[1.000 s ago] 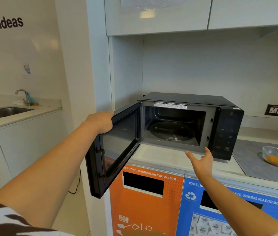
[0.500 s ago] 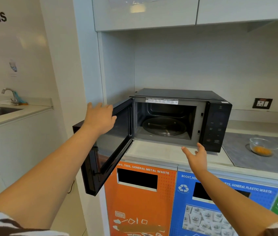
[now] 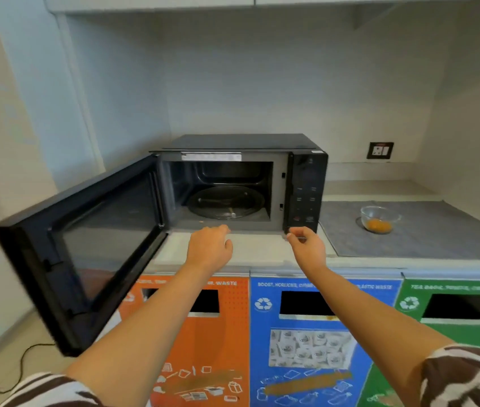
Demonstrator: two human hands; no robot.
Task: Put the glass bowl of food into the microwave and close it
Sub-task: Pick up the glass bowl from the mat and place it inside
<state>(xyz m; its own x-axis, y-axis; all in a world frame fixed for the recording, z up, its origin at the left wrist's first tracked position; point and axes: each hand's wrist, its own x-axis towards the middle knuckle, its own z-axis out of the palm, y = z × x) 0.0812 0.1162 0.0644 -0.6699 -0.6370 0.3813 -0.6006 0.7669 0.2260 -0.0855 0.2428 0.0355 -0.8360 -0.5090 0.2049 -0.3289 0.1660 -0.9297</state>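
Observation:
A black microwave [image 3: 306, 186] stands on the counter with its door [image 3: 86, 248] swung wide open to the left. Its cavity holds only the glass turntable [image 3: 227, 205]. The glass bowl [image 3: 379, 218] with orange food sits on a grey mat to the right of the microwave. My left hand [image 3: 209, 248] hovers in front of the cavity's lower edge, fingers loosely curled, holding nothing. My right hand [image 3: 306, 248] floats below the control panel, fingers apart and empty. Neither hand touches the bowl.
The grey mat [image 3: 438, 230] covers the right part of the counter. Below the counter are an orange bin front [image 3: 218, 333], a blue one [image 3: 306, 348] and a green one [image 3: 453, 318]. A wall socket [image 3: 380, 150] is behind the bowl. Overhead cabinets hang above.
My left hand has let go of the door and moved right, in front of the cavity. The door stands wider open. The view has shifted right and down.

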